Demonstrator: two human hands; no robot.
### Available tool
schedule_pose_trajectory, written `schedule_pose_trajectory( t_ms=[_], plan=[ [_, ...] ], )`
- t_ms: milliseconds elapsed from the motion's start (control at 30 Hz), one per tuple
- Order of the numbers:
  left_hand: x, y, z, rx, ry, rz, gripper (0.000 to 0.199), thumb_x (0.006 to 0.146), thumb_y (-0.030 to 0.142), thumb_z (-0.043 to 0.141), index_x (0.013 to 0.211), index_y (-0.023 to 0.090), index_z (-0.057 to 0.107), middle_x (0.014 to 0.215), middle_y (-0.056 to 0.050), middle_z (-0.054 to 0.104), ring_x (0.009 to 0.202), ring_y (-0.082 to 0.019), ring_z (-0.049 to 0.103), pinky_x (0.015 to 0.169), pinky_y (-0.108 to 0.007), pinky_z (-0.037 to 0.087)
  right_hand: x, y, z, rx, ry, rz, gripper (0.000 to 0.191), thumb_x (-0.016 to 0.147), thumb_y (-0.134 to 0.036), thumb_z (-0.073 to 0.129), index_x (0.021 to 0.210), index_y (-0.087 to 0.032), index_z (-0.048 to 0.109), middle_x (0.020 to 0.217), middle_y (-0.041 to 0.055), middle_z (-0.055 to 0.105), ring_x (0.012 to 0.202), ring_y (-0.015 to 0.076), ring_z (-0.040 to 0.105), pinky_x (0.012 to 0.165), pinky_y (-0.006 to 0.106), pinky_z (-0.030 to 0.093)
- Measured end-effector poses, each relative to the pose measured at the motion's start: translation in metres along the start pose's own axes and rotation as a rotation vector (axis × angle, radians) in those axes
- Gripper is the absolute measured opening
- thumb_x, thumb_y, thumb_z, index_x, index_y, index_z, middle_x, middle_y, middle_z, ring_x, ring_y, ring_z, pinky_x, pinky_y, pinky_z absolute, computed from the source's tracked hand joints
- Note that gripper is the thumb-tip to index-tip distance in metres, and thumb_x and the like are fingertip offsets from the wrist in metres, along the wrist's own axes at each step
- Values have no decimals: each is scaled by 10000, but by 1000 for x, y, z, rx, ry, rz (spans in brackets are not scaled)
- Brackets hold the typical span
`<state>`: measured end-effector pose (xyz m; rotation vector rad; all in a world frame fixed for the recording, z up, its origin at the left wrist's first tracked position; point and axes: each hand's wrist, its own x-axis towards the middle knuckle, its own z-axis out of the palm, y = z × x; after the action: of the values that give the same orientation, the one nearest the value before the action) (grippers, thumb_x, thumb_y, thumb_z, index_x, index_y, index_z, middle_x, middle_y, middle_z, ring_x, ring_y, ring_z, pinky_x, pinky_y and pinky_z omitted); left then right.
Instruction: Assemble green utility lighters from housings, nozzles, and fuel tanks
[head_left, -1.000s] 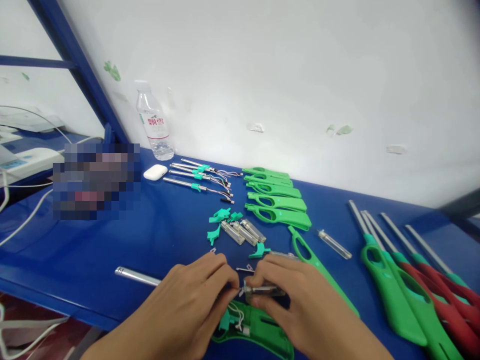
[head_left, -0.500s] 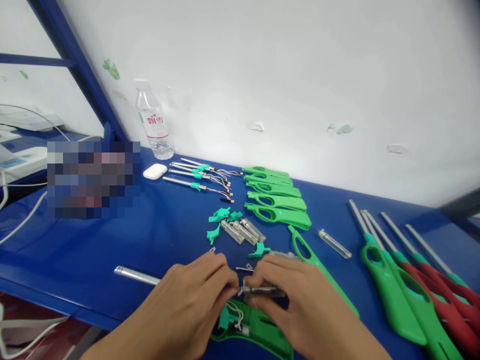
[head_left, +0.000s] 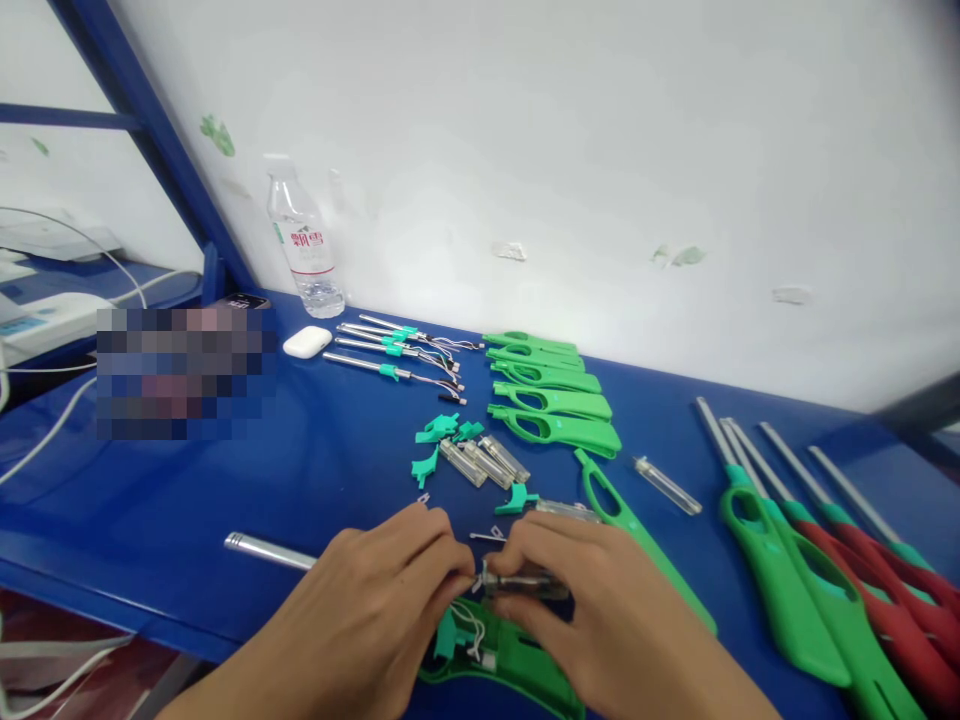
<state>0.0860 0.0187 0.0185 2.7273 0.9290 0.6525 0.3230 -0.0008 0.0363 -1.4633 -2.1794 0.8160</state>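
My right hand [head_left: 577, 590] grips a small clear tank [head_left: 529, 583] between thumb and fingers, its end pointing left. My left hand [head_left: 397, 590] is closed in a pinch at that end, around a tiny pale piece [head_left: 477, 582] mostly hidden by the fingertips. Beneath both hands lies an open green lighter shell [head_left: 525, 665] with white wires and a teal part [head_left: 448, 636] inside. A metal tube [head_left: 270, 551] extends from under my left hand. Just beyond the hands are more clear tanks [head_left: 491, 465] and several teal triggers [head_left: 439, 428].
Green shells [head_left: 555, 432] lie in a column at the back, beside wired metal rods [head_left: 367, 366]. A bottle [head_left: 304, 245] and white case [head_left: 307, 342] stand back left. Green lighters [head_left: 784, 590] and red ones [head_left: 892, 600] lie right. One tank [head_left: 667, 486] lies apart.
The view has shifted very slightly. Both hands keep nearly the same pose around the clear tank, with the left fingertips still at its end.
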Motion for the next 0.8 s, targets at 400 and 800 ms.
schedule_pose_trajectory(
  t_ms=[400, 800],
  plan=[
    [4, 2, 0, 2, 44, 4, 334, 1177, 159, 339, 1027, 253, 622, 923, -2, 706, 770, -201, 682, 568, -333, 425, 1, 0, 0, 20, -5, -28, 219, 934, -51, 740, 942, -263, 686, 928, -51, 720, 869, 162, 688, 769, 281, 436],
    [5, -5, 2, 47, 97, -33, 336, 1205, 250, 372, 1075, 260, 681, 921, 3, 761, 843, -226, 711, 712, -326, 571, 2, 4, -7, 86, -11, 124, 177, 981, -184, 767, 1091, -317, 809, 1091, -37, 835, 1055, 222, 774, 933, 356, 544]
  ],
)
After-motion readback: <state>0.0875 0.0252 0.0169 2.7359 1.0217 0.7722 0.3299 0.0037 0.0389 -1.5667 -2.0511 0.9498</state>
